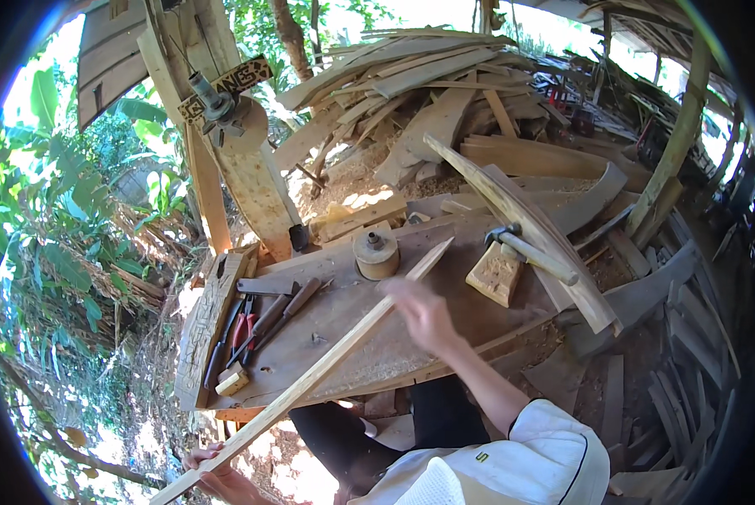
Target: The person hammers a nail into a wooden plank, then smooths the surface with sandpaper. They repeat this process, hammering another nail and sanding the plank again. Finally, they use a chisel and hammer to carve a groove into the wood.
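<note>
A long, pale wooden strip (pixel 327 364) slants across the wooden workbench (pixel 344 295), from the lower left to a pointed far end. My left hand (pixel 219 480) is closed around its near end, past the bench's left front edge. Close to the pointed end, my right hand (pixel 424 316) is slightly blurred, its bent fingers gripping the strip's edge. Just beyond stands a round wooden block (pixel 376 255) with a dark metal piece on top. On the right, a hammer (pixel 533 252) leans over a small wooden block (pixel 494 275).
Red-handled pliers (pixel 243 331), a saw (pixel 268 287) and several wooden-handled tools (pixel 289 311) lie at the bench's left. Long planks (pixel 533 231) overhang its right side. Behind rises a large pile of boards (pixel 428 76). A post (pixel 243 168) with a clamp-like metal device (pixel 213 103) stands back left.
</note>
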A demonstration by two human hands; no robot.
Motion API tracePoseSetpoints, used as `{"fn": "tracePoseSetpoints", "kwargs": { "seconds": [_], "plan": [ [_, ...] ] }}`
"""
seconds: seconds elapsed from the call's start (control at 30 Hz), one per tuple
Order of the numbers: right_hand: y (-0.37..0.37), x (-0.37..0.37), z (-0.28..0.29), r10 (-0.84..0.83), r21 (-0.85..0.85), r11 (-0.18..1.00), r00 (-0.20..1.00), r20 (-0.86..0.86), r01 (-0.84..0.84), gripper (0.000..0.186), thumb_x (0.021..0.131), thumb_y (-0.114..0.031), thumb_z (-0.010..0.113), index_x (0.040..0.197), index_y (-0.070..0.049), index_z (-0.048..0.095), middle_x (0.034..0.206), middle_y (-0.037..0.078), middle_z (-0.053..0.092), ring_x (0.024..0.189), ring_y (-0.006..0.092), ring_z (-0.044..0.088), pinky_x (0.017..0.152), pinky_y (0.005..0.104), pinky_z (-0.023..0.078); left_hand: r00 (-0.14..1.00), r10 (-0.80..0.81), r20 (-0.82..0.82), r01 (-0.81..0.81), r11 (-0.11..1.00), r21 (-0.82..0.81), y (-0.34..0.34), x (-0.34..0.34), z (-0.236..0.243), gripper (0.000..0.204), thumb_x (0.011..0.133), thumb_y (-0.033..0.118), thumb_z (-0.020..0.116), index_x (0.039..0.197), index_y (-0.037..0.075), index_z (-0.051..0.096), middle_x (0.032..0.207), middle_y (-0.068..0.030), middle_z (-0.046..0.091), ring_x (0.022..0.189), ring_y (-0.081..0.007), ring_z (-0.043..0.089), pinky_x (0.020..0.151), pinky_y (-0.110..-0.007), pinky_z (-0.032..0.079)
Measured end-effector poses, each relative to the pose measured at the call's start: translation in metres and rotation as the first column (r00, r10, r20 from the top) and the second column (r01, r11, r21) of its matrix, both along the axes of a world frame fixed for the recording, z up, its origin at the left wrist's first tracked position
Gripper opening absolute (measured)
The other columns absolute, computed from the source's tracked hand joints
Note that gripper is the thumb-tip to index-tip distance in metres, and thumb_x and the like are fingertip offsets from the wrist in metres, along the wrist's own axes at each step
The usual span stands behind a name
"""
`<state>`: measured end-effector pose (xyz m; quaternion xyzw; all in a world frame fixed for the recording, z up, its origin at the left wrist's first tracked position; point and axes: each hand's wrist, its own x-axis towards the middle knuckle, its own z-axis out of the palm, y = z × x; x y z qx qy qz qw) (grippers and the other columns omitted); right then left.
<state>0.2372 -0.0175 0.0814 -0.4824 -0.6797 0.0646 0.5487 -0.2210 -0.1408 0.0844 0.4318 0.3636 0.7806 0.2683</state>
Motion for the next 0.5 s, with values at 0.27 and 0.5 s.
{"fn": "tracePoseSetpoints", "kwargs": {
  "seconds": [0.27, 0.5],
  "plan": [
    [0.018, 0.011, -0.005, -0.049, -0.061, 0.997, 0.995, -0.091, 0.044, 0.028, 0.096, -0.001, 0.066, 0.123, -0.004, 0.071, 0.124, 0.015, 0.073, 0.119, 0.0313, 0.069, 0.102, 0.0427, 0.055, 0.997, 0.078, -0.003, -0.078, 0.996, -0.031, -0.017, -0.004, 0.003, 0.049, 0.111, 0.041, 0.049, 0.131, -0.003, 0.051, 0.108, -0.0111, 0.060, 0.108, -0.0291, 0.068, 0.100, -0.041, 0.060],
    [0.027, 0.031, 0.005, -0.097, -0.178, 0.982, 0.981, -0.167, 0.067, 0.023, 0.100, -0.006, 0.064, 0.121, -0.004, 0.072, 0.120, 0.017, 0.074, 0.117, 0.0347, 0.069, 0.103, 0.0415, 0.054, 0.992, -0.043, -0.120, 0.057, 0.992, 0.114, -0.018, 0.045, 0.044, 0.043, 0.112, 0.036, 0.046, 0.136, 0.001, 0.047, 0.109, -0.0114, 0.060, 0.110, -0.0299, 0.067, 0.103, -0.042, 0.058]
  ]
}}
